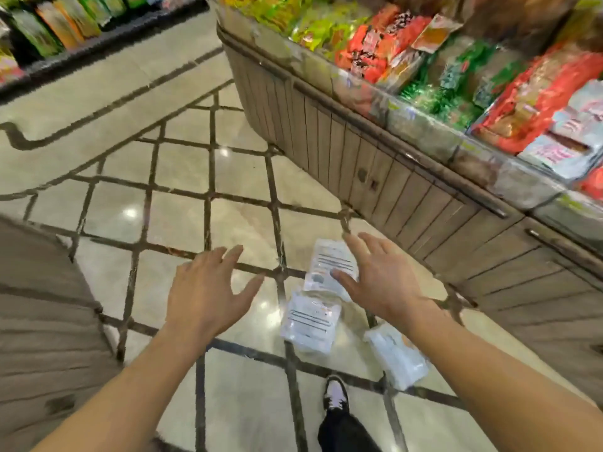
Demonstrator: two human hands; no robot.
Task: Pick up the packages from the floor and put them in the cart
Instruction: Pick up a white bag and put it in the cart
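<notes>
Three white packages lie on the tiled floor. The far package (328,261) is partly covered by my right hand (380,277), which hovers above it with fingers spread and empty. A middle package (308,321) lies between my two forearms. The near package (396,357) lies by my right forearm. My left hand (208,288) is open, fingers apart, over bare floor to the left of the packages. No cart shows in this view.
A wooden display counter (391,177) with a bin of colourful snack bags (424,50) runs along the right. Another shelf of bags (49,31) stands at the far left. A wooden unit (39,321) sits at my left. My shoe (336,393) is on the floor below.
</notes>
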